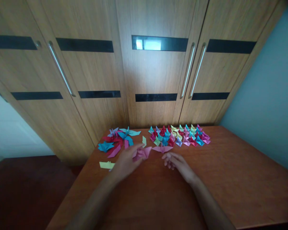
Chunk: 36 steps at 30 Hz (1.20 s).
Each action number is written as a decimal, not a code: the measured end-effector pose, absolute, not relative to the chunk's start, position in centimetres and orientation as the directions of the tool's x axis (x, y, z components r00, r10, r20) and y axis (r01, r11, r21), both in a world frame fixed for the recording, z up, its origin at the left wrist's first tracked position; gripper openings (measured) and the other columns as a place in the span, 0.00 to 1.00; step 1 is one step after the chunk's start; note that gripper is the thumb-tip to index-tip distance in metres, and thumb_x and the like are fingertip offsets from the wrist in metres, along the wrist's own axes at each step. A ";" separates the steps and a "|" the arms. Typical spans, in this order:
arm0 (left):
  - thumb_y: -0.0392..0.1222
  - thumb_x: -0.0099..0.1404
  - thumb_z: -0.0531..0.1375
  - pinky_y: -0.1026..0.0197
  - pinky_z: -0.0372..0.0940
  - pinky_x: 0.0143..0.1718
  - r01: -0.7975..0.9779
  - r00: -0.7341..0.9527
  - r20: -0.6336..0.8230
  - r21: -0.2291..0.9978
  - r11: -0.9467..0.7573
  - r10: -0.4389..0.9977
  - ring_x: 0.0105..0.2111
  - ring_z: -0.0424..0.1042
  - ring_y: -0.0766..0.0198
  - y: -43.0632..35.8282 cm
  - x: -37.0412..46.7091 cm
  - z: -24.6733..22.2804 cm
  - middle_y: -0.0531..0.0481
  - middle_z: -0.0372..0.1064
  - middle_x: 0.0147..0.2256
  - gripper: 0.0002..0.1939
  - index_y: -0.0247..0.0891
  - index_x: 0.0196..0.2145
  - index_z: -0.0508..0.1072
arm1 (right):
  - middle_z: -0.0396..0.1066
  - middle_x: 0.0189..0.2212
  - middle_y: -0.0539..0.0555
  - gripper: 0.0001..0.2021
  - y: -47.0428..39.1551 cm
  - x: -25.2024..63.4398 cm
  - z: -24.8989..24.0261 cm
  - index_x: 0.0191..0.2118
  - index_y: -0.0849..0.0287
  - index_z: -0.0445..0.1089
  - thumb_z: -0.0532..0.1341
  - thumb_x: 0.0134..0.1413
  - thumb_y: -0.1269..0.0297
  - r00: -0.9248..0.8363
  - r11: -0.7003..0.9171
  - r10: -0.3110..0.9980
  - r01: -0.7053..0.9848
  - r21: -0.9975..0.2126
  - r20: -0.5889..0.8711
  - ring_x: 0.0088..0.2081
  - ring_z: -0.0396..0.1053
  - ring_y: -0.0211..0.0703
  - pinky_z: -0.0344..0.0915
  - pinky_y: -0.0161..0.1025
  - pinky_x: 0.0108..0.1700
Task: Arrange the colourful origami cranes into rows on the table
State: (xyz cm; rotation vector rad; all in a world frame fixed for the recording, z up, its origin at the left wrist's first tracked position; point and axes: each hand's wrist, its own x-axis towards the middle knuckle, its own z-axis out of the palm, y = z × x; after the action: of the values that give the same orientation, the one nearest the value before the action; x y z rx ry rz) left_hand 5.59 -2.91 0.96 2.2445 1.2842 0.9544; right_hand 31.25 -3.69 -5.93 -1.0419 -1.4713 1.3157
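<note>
One creased pink paper fold (146,153) is pinched by the left hand (127,159) just left of a spread-winged paper crane (162,149), with the right hand (179,163), loosely curled and free, before that crane and pointed paper shapes (186,141) behind it on the wood-grained counter (230,172).

Pink is shown by the held folded paper (141,154) and the spread-winged paper crane (162,149). The rows of folded papers (186,141) are mixed in red, turquoise, pink, pale yellow, pale green and lilac; the loose pile (125,136) is coloured blue, red, magenta and lilac. The reddish-brown bench (230,179) is faced by a wood-grained wardrobe (93,73), striped with black bands (85,45).
</note>
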 end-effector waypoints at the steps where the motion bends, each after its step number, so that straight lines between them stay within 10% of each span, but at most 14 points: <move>1: 0.40 0.57 0.60 0.57 0.61 0.50 0.578 0.435 0.351 0.597 -0.556 0.829 0.47 0.68 0.58 -3.1 7.2 0.8 0.49 0.69 0.48 0.22 0.45 0.50 0.68 | 0.69 0.28 0.52 0.21 -3.8 31.3 -5.7 0.39 0.59 0.69 0.52 0.56 0.45 -0.257 0.072 0.964 -0.021 -0.997 0.075 0.25 0.63 0.35 0.55 0.31 0.24; 8: 0.33 0.57 0.60 0.56 0.59 0.51 0.467 0.618 0.274 0.626 -0.624 0.737 0.48 0.66 0.58 -3.9 12.6 -1.2 0.50 0.68 0.50 0.30 0.49 0.56 0.63 | 0.68 0.28 0.50 0.16 -4.1 31.0 -5.1 0.42 0.58 0.66 0.59 0.51 0.52 -0.315 0.035 0.948 -0.013 -0.999 0.037 0.25 0.63 0.34 0.55 0.29 0.23; 27: 0.41 0.59 0.56 0.66 0.63 0.28 0.133 0.418 -0.083 0.991 0.030 0.905 0.29 0.70 0.66 -2.3 10.6 -5.0 0.50 0.71 0.31 0.08 0.37 0.35 0.70 | 0.67 0.28 0.49 0.13 -3.8 31.6 -5.4 0.39 0.57 0.70 0.61 0.49 0.55 -0.161 0.080 0.983 -0.056 -0.995 0.088 0.26 0.63 0.35 0.58 0.32 0.26; 36: 0.40 0.54 0.60 0.66 0.60 0.28 0.102 0.348 -0.020 0.995 -0.017 0.937 0.28 0.67 0.67 -2.3 10.6 -4.7 0.50 0.70 0.30 0.10 0.36 0.36 0.71 | 0.69 0.31 0.50 0.12 -3.3 31.5 -6.1 0.39 0.58 0.69 0.60 0.50 0.57 -0.254 0.060 0.966 0.064 -0.996 0.042 0.28 0.64 0.35 0.59 0.32 0.28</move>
State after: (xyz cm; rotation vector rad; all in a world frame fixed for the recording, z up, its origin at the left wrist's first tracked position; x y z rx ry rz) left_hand 10.56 -2.26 -4.72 1.4309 1.0137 0.8895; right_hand 31.47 -3.31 -6.14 -1.0911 -1.4733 1.3198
